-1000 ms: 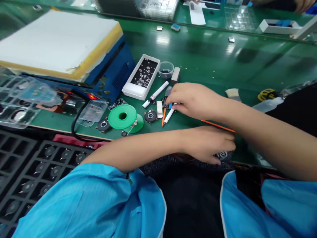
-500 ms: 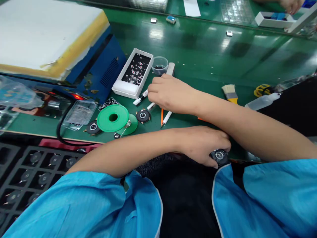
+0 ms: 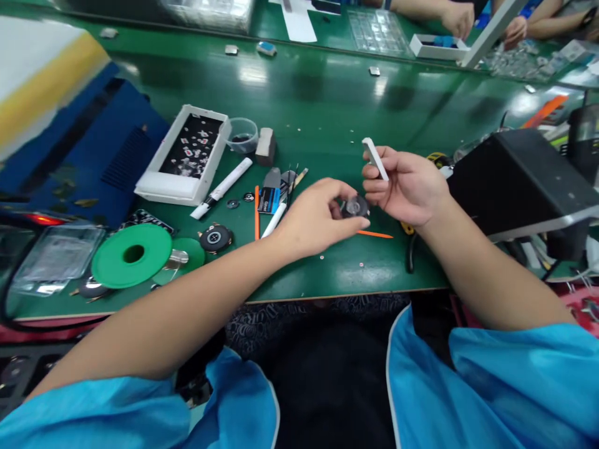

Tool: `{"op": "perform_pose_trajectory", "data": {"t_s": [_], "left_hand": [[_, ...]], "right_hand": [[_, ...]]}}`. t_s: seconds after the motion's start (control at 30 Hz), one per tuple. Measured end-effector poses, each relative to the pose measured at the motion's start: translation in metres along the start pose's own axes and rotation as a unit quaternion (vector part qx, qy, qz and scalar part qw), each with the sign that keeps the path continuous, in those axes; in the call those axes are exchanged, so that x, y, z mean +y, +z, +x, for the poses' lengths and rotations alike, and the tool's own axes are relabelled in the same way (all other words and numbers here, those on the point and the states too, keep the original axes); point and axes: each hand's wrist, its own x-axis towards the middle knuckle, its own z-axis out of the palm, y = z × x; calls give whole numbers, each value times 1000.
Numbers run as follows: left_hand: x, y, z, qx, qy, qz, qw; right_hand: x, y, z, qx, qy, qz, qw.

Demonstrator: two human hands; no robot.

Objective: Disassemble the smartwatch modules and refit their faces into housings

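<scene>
My left hand point(image 3: 322, 215) is closed around a round black watch module point(image 3: 355, 207), held above the bench by its edge. Just right of it, my right hand point(image 3: 412, 187) grips a small flat white bar point(image 3: 375, 159) between thumb and fingers, tilted upward. The two held things are close but apart. An orange stick point(image 3: 377, 234) lies below the hands. Left of my left hand are a white pen point(image 3: 275, 219), another orange stick point(image 3: 257, 212) and a blue-black card point(image 3: 269, 200). Another round module point(image 3: 216, 237) rests farther left.
A green wire spool point(image 3: 132, 254), a white box of small parts point(image 3: 187, 153), a clear cup point(image 3: 242, 135) and a grey block point(image 3: 266, 147) stand left. A blue machine point(image 3: 126, 143) is beyond them. At right is a black box point(image 3: 524, 174). Other people's hands point(image 3: 458, 20) show across the bench.
My right hand has left the tools at the middle and moved right, now with the white bar. My left hand has raised the watch module from near my lap. The view has shifted.
</scene>
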Motion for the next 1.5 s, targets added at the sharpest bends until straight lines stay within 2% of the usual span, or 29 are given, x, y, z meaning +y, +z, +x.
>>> {"op": "perform_pose_trajectory", "data": {"t_s": [0.07,0.13,0.27,0.37,0.5,0.67,0.77,0.9,1.13,1.23,1.4,1.5], "left_hand": [[-3,-1,5,56,-31,-66,996],[-5,-3,8,91,-29,-128,987],[-4,-6,10,118,-17,-192,974],[-5,-7,11,127,-14,-209,970],[-9,-8,12,133,-20,-203,970],[-10,-7,12,122,-25,-207,970],[-9,-8,12,130,-28,-185,974],[-10,-9,12,132,-25,-149,980],[-10,-10,10,134,11,-79,988],[-8,-11,8,120,14,-51,991],[-8,-13,8,117,12,-48,992],[-7,-13,8,113,20,-53,992]], "right_hand": [[3,-4,0,-18,0,-11,1000],[5,-5,0,-42,-2,-24,999],[7,-3,-3,-75,-1,-16,997],[11,0,-6,-77,-33,-40,996],[18,1,-4,-45,-143,-136,979],[26,-1,-6,-13,-250,-283,926],[24,2,-11,19,-295,-322,900],[20,4,-14,36,-314,-348,883],[22,-2,-10,28,-351,-394,849],[20,-4,-10,50,-352,-396,847],[14,-1,-15,-10,-363,-380,851],[14,0,-15,5,-362,-382,850]]}}
